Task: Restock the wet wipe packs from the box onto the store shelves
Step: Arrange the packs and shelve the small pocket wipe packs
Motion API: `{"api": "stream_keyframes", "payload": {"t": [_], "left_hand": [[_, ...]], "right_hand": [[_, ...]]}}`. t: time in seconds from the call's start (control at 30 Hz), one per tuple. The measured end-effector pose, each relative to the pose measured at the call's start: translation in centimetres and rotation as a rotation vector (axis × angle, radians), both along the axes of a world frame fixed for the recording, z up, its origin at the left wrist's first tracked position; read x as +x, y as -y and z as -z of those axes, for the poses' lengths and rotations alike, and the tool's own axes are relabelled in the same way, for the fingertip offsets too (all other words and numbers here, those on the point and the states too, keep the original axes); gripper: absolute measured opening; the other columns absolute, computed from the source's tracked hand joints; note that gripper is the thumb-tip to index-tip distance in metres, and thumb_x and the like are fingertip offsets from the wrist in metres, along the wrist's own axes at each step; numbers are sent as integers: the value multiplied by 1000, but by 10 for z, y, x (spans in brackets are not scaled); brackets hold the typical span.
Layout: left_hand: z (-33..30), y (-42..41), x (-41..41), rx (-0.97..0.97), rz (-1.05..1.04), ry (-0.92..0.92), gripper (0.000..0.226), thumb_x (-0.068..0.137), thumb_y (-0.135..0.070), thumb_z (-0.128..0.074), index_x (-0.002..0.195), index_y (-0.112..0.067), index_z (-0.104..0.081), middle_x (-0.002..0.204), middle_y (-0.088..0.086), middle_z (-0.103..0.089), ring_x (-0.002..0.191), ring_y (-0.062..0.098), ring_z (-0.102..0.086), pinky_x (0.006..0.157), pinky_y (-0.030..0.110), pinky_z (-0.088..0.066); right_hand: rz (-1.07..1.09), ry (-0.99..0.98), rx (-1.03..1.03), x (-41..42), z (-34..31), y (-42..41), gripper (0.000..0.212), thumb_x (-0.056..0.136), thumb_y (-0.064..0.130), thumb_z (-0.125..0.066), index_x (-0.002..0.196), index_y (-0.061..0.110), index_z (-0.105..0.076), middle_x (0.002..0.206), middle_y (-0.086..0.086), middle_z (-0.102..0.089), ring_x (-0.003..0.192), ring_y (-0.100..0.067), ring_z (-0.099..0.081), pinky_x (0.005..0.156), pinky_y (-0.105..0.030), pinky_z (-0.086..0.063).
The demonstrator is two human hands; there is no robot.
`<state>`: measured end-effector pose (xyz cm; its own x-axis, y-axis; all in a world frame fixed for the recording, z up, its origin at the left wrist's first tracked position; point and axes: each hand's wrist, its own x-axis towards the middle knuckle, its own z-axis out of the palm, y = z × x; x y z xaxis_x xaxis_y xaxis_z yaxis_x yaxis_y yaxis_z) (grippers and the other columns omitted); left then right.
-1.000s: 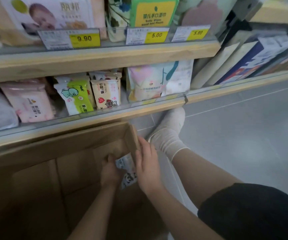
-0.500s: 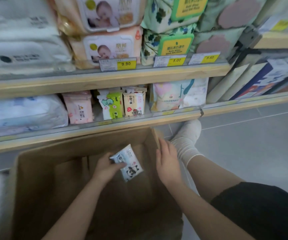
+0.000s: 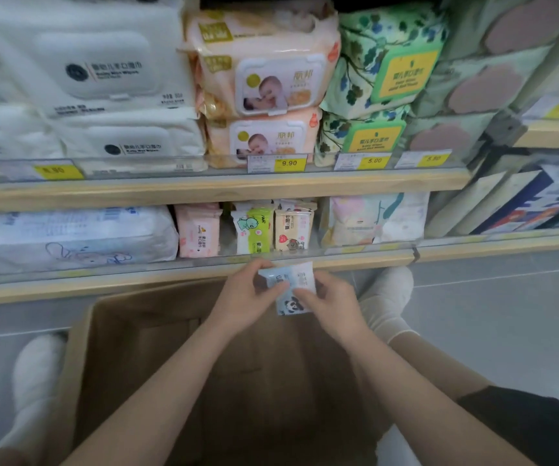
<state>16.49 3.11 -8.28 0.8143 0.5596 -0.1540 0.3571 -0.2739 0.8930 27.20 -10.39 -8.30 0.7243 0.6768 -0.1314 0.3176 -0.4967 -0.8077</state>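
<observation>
Fingers [image 3: 273,290] of the left hand [image 3: 244,297] and of the right hand [image 3: 335,299] pinch one small panda-printed wet wipe pack [image 3: 293,290] between them, the left at its left edge, the right at its lower right. The pack hangs over the far rim of the open cardboard box [image 3: 143,364], just in front of the lower shelf [image 3: 136,277]. Above, the upper shelf [image 3: 204,190] carries large white packs [image 3: 96,79] at left, peach baby-photo packs [image 3: 264,85] in the middle and green floral packs [image 3: 382,75] at right. On the lower shelf stand a pink pack [image 3: 198,230], a green dinosaur pack [image 3: 252,232] and a cream pack [image 3: 293,230], side by side, directly beyond the held pack.
</observation>
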Motion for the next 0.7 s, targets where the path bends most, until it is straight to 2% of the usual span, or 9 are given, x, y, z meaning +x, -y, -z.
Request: {"api": "stream_keyframes", "payload": {"t": [0.07, 0.13, 0.2, 0.27, 0.37, 0.43, 0.57, 0.7], "left_hand": [[1, -12, -2, 289, 13, -63, 42, 82, -57, -54, 112, -27, -52, 102, -14, -59, 91, 4, -57, 71, 22, -45], [13, -32, -6, 610, 56, -194, 60, 79, -69, -47, 121, -26, -49, 112, -9, -58, 102, 10, -56, 82, 30, -46], [31, -52, -13, 759, 161, -435, 71, 77, -73, -46, 130, -26, -43, 128, -2, -55, 117, 18, -51, 97, 39, -42], [48, -60, -19, 832, 220, -573, 66, 80, -65, -50, 132, -25, -44, 128, 2, -56, 118, 23, -51, 97, 40, -40], [65, -65, -18, 941, 179, -457, 38, 78, -42, -67, 111, -22, -63, 95, 6, -70, 88, 29, -64, 74, 39, -49], [71, -67, -17, 984, 138, -392, 29, 68, -34, -78, 92, -20, -68, 74, 5, -68, 67, 29, -64, 59, 36, -49], [81, -71, -18, 1066, 109, -327, 25, 67, -35, -79, 84, -20, -67, 68, 2, -65, 60, 28, -62, 56, 31, -45], [81, -72, -17, 1051, 128, -341, 27, 65, -35, -80, 83, -21, -67, 67, 1, -64, 60, 27, -62, 55, 31, -45]], "right_hand": [[22, -3, 7, 13, -1, -5, 23, 80, 37, -65, 98, 23, -68, 89, 3, -73, 81, -13, -69, 74, -35, -56], [56, -4, 46, 28, -2, -13, 17, 86, 21, -65, 102, 16, -68, 91, -4, -73, 76, -13, -68, 69, -25, -55], [90, 30, 91, 42, -4, -24, 14, 88, 16, -63, 101, 11, -67, 85, -12, -72, 70, -21, -67, 67, -34, -54], [100, 61, 112, 52, -3, -37, 10, 89, 19, -62, 96, 13, -65, 76, -18, -68, 68, -30, -63, 65, -38, -50], [135, 80, 100, 69, 10, -61, 16, 91, 22, -60, 92, 6, -62, 65, -18, -57, 60, -26, -51, 56, -32, -40], [122, 79, 57, 78, 25, -74, 24, 92, 24, -58, 94, 0, -60, 70, -16, -59, 62, -25, -52, 59, -31, -42], [121, 134, -85, 88, 56, -89, 25, 94, 22, -54, 95, -2, -60, 83, -19, -66, 79, -32, -62, 72, -39, -50], [140, 242, -268, 93, 59, -99, 28, 97, 20, -48, 94, -5, -58, 89, -21, -65, 85, -31, -60, 63, -27, -32]]}}
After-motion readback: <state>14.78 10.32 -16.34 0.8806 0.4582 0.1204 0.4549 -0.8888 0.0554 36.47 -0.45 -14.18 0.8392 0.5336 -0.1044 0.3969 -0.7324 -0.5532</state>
